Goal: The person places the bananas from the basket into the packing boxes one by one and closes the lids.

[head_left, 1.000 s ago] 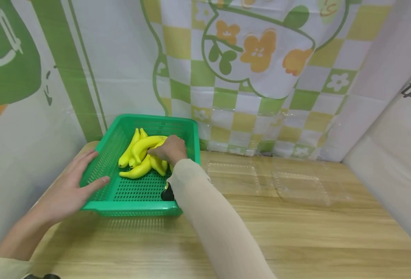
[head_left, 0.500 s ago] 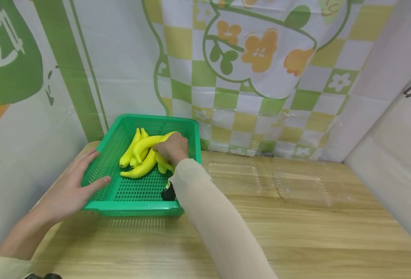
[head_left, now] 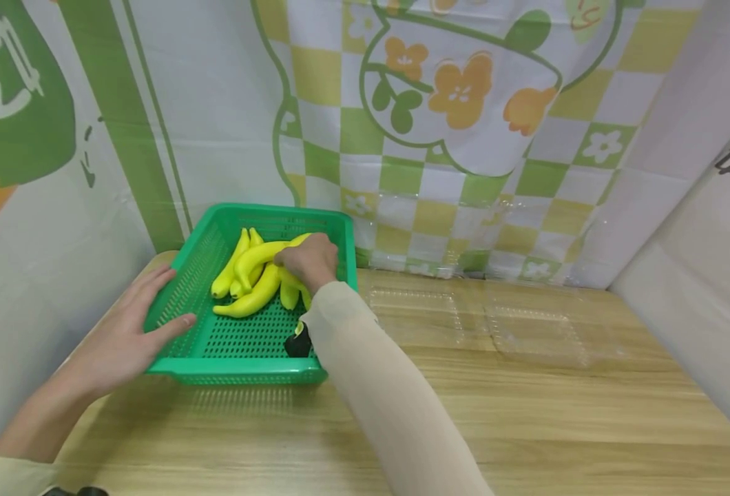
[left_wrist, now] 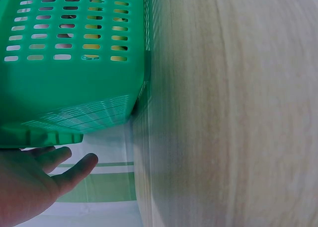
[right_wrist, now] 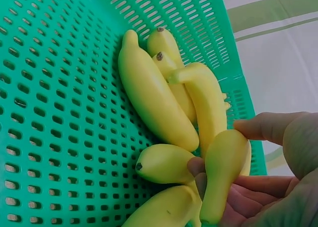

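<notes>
A green plastic basket (head_left: 241, 370) stands on the table and contains several yellow bananas (head_left: 250, 300). My right hand (head_left: 312, 262) reaches into its right side. In the right wrist view, the thumb and fingers grip one banana (right_wrist: 223, 167) above the others; part of its length is hidden. At the basket's left rim lies my left hand (head_left: 120, 331), fingers extended and thumb spread toward the inside. The left wrist view has this hand (left_wrist: 30, 182) beside the rim. Near the basket's front right corner sits a dark object (head_left: 298, 342) with a yellow-green patch, partly covered by the right sleeve.
Two clear plastic trays (head_left: 414, 313) lie on the wooden table (head_left: 526, 420) to the right of the basket. A patterned curtain (head_left: 414, 172) hangs behind, close to the basket's back edge. White cloth walls stand on both sides.
My right hand has shifted slightly right with the banana, and bananas under it have moved a little. The left hand stays at the basket's rim.
</notes>
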`<state>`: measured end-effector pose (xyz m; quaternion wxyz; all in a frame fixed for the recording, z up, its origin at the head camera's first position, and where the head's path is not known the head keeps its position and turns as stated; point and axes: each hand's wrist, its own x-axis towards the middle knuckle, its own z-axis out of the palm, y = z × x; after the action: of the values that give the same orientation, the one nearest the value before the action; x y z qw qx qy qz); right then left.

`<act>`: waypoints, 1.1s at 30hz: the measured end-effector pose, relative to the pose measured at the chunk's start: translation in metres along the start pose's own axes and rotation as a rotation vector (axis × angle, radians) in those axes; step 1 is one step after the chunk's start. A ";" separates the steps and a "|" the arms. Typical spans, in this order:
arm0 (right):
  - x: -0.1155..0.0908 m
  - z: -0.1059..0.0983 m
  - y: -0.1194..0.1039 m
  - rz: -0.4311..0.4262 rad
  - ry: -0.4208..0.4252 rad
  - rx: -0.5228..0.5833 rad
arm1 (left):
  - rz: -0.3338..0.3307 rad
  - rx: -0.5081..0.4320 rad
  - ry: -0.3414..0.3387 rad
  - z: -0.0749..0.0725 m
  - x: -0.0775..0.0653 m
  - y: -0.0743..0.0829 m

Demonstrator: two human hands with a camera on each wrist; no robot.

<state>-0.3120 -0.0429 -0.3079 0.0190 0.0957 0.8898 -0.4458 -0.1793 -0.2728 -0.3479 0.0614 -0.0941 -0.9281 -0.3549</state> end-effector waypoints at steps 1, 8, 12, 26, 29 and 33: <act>0.000 0.000 0.000 0.001 0.004 0.004 | 0.000 -0.002 0.000 0.000 0.000 0.000; 0.000 -0.001 0.000 0.017 0.022 0.012 | 0.002 0.003 0.002 0.001 0.000 -0.001; 0.002 -0.001 0.000 0.022 0.029 0.019 | 0.002 0.003 0.002 0.001 0.000 -0.001; 0.009 0.001 -0.001 -0.022 0.088 0.020 | -0.003 -0.012 -0.003 0.000 0.000 0.000; 0.008 0.001 -0.002 -0.029 0.099 0.016 | -0.002 -0.007 -0.003 0.000 0.000 0.002; 0.004 0.000 -0.004 -0.040 0.110 0.012 | -0.004 -0.005 -0.007 -0.001 -0.001 0.003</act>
<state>-0.3169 -0.0442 -0.3051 -0.0393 0.1025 0.8884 -0.4457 -0.1779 -0.2711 -0.3456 0.0571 -0.0937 -0.9276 -0.3571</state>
